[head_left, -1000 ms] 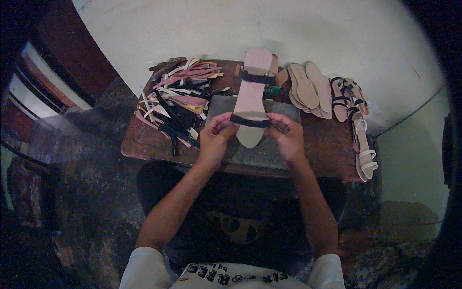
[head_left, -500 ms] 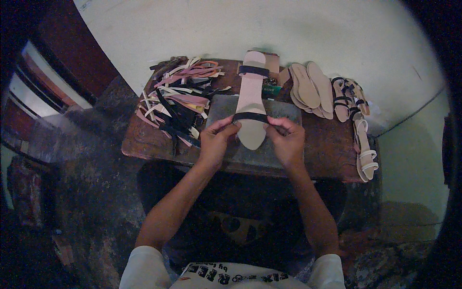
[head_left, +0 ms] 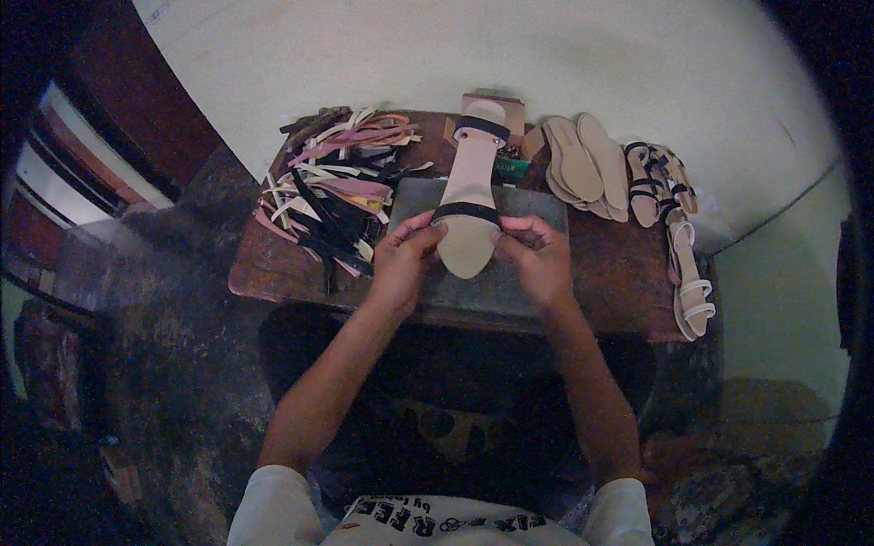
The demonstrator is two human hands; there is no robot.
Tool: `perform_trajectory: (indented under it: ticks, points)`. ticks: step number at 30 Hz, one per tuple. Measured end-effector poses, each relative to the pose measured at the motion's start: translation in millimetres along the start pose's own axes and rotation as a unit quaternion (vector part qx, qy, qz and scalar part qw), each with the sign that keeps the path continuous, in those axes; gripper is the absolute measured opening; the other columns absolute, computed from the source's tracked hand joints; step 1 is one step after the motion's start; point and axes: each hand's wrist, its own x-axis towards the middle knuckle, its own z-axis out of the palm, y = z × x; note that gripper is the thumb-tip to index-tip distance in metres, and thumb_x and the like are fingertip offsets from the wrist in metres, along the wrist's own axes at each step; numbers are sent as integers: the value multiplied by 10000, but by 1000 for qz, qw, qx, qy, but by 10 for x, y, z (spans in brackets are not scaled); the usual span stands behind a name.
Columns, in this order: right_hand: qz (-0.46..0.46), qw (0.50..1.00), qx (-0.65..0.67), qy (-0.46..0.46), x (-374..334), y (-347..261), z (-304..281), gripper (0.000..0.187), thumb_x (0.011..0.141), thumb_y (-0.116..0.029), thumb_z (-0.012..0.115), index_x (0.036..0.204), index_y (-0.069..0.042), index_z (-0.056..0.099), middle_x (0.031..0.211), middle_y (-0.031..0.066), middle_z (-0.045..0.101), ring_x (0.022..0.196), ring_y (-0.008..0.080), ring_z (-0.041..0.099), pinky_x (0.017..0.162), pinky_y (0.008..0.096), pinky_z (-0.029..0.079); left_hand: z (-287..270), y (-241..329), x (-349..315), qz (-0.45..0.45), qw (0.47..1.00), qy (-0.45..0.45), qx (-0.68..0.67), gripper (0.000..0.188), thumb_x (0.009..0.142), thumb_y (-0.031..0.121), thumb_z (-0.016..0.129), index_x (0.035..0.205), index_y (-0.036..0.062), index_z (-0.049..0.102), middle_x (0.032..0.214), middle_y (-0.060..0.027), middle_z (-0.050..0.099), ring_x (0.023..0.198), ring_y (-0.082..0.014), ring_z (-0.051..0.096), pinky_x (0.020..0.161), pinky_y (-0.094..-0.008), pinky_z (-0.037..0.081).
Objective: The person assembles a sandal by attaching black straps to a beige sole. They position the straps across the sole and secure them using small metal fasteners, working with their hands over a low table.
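Observation:
A pale pink sandal sole [head_left: 469, 196] with two black straps across it lies lengthwise over a grey slab [head_left: 510, 282] on a low brown wooden table [head_left: 628, 273]. My left hand [head_left: 405, 259] pinches the front black strap at the sole's left edge. My right hand [head_left: 537, 250] grips the same strap at the right edge. Both hands hold the sole near its toe end.
A heap of loose straps [head_left: 332, 191] in pink, black and cream covers the table's left part. Several bare beige soles [head_left: 583, 159] and finished strapped sandals [head_left: 669, 205] lie at the right. A small cardboard box [head_left: 505, 107] sits behind the sole. A pale wall rises beyond.
The view has shifted slightly. My hands stay on the front strap, and the sole lies a little more to the left and straighter than before.

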Motion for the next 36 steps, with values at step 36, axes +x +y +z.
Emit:
perform_trajectory:
  ticks: [36]
  points:
    - [16,997,78,13,-142,38,210,226,824,12,745,1015,13,623,998,120,673,887,186,666,756,318,588,-69,-68,65,27,1000,6,-10,375,874,88,703,1210,-52,610,1041,-117,690,873,-162,668,758,-277,540]
